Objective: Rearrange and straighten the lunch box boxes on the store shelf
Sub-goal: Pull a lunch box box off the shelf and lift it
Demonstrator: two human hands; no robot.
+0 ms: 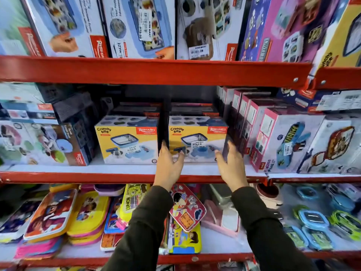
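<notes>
Two yellow "Crunchy bite" lunch box boxes stand side by side on the middle shelf [125, 169]. My left hand [169, 165] grips the left side of the right box [197, 137], fingers in the gap between the two boxes. My right hand [231, 165] presses against that box's right side. The left box [127, 139] stands untouched. More dark boxes are stacked on top of and behind both.
A row of pink boxes [254, 132] stands close on the right, and a white and blue box [43, 143] lies to the left. The red upper shelf rail [156, 71] hangs above. Flat lunch boxes [88, 212] fill the lower shelf.
</notes>
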